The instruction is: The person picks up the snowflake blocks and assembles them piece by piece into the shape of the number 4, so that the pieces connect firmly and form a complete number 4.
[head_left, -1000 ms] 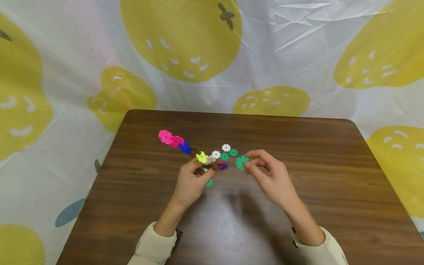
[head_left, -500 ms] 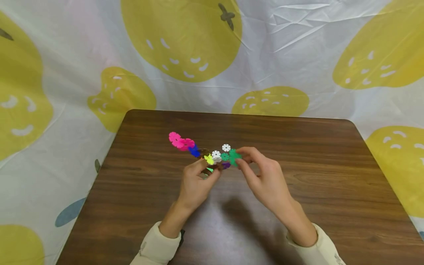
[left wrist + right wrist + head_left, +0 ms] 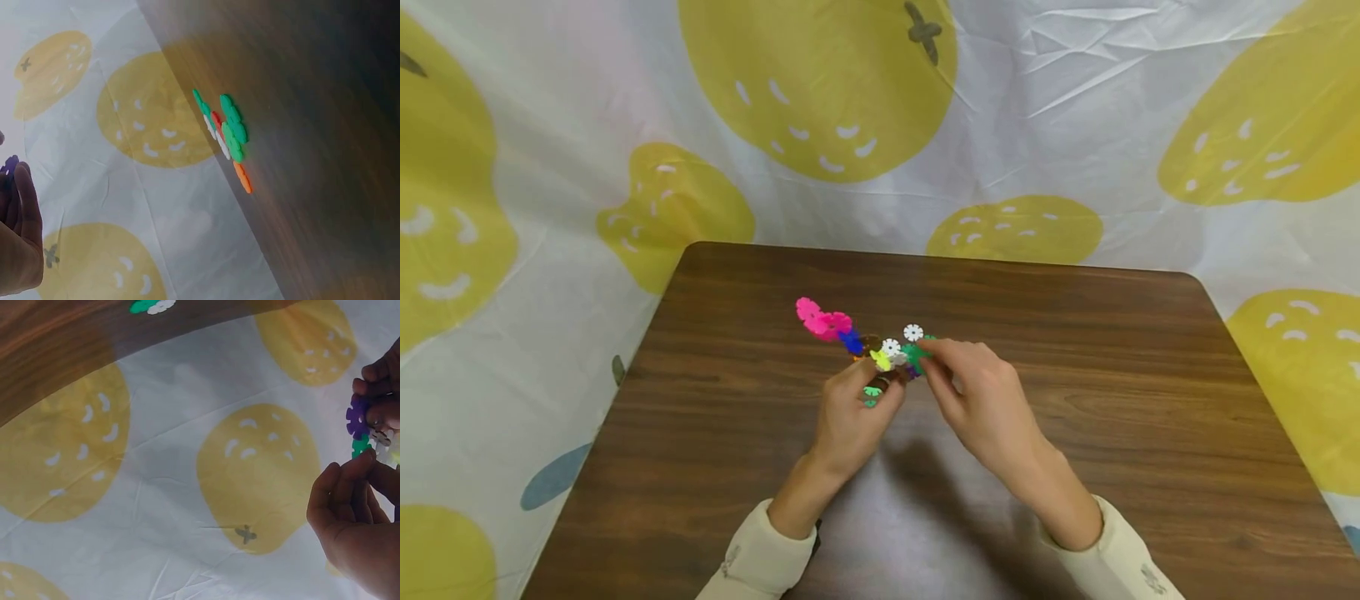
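In the head view my left hand [image 3: 850, 421] holds a chain of notched plastic building discs between thumb and fingers. Pink discs [image 3: 809, 313] end the chain at its upper left, followed by a blue disc [image 3: 851, 341]; a bright yellow disc [image 3: 881, 359] shows above my thumb. With thumb and fingertips my right hand [image 3: 988, 400] pinches a green disc [image 3: 914, 357] close beside the chain. The right wrist view shows this green disc [image 3: 360, 447] against a purple disc [image 3: 357, 417] at the left fingers. Whether their slots are joined cannot be made out.
Loose discs lie on the brown wooden table [image 3: 1112, 375] beyond and below the hands, among them a white disc [image 3: 913, 332] and a light green disc [image 3: 872, 391]. The left wrist view shows an orange disc [image 3: 242, 177] there. Behind the table hangs a fruit-patterned cloth [image 3: 820, 217].
My right hand has moved left with the green disc, bringing it up to the chain. My left hand and the chain have shifted slightly right, towards it.
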Action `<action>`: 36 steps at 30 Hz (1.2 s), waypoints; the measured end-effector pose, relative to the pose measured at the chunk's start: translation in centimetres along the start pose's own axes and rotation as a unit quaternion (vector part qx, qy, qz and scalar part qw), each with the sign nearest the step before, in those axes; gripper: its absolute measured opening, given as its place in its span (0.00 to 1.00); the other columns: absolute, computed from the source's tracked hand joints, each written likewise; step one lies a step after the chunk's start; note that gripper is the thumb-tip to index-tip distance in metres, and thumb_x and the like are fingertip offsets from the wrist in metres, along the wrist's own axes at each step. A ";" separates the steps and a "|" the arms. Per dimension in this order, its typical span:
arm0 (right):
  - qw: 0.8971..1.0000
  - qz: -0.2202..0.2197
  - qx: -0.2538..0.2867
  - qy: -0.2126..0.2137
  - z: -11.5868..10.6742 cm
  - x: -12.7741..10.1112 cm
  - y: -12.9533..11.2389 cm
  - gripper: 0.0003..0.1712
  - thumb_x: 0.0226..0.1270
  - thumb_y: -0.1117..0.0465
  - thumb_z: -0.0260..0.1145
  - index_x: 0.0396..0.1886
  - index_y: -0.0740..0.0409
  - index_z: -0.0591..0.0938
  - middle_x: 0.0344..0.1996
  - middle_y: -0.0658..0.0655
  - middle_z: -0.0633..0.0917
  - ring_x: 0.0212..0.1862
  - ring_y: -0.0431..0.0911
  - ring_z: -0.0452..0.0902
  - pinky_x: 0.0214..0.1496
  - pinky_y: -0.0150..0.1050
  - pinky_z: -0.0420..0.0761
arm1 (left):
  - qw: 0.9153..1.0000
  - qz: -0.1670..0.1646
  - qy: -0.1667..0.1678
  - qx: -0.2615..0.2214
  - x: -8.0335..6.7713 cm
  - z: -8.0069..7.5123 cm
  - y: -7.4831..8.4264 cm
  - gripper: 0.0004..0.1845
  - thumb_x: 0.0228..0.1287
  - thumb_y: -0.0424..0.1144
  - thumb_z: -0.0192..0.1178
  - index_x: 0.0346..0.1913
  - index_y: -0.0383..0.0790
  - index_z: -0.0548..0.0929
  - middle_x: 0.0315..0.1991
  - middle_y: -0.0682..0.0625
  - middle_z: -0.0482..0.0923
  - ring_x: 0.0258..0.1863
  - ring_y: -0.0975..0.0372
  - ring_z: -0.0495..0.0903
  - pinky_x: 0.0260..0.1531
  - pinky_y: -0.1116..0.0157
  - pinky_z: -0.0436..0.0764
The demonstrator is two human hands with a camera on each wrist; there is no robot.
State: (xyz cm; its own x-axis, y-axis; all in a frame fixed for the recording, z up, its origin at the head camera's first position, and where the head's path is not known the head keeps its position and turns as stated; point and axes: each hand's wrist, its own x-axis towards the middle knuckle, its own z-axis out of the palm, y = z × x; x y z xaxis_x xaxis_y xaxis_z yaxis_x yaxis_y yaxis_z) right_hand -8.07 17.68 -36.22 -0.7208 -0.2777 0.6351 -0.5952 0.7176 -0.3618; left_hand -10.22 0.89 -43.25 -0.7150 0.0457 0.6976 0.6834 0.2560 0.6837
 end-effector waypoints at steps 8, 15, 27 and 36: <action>1.000 0.010 -0.008 -0.002 0.5 0.5 -0.9 0.09 0.65 0.70 0.72 0.44 0.61 0.88 0.29 0.53 0.88 0.30 0.44 0.79 0.31 0.37 0.81 | 0.999 0.010 0.032 -0.022 -0.3 0.2 -0.3 0.06 0.57 0.22 0.67 0.38 0.30 0.87 0.30 0.40 0.87 0.28 0.54 0.88 0.33 0.65 0.88; 0.999 0.029 -0.003 -0.020 0.9 0.7 -1.3 0.08 0.65 0.70 0.72 0.44 0.61 0.88 0.26 0.53 0.87 0.28 0.43 0.76 0.29 0.36 0.79 | 0.998 0.024 0.043 -0.036 -0.4 0.2 -0.7 0.08 0.57 0.21 0.66 0.40 0.30 0.87 0.33 0.39 0.87 0.30 0.52 0.88 0.33 0.60 0.89; 0.993 0.085 0.062 -0.057 0.0 0.3 -0.3 0.15 0.72 0.60 0.69 0.56 0.56 0.87 0.28 0.48 0.87 0.24 0.36 0.72 0.25 0.31 0.73 | 0.998 -0.007 0.022 -0.050 0.0 -0.7 -0.9 0.08 0.59 0.21 0.66 0.40 0.30 0.88 0.34 0.41 0.88 0.31 0.53 0.88 0.36 0.67 0.88; 0.981 0.155 0.100 -0.060 1.2 -2.5 3.4 0.19 0.65 0.59 0.76 0.55 0.54 0.86 0.46 0.50 0.89 0.50 0.44 0.85 0.50 0.34 0.83 | 0.998 -0.017 0.045 -0.036 0.0 -1.6 -1.5 0.08 0.59 0.21 0.65 0.39 0.32 0.88 0.33 0.42 0.88 0.32 0.53 0.88 0.38 0.67 0.88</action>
State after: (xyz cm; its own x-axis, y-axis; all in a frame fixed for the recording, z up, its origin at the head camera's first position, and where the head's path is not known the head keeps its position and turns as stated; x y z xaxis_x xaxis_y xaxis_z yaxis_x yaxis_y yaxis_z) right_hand -8.70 20.03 -39.85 -0.9075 -0.1473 0.3933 -0.3901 0.6423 -0.6597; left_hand -11.06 -1.08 -43.92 -0.7241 -0.0486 0.6880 0.6704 0.1849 0.7186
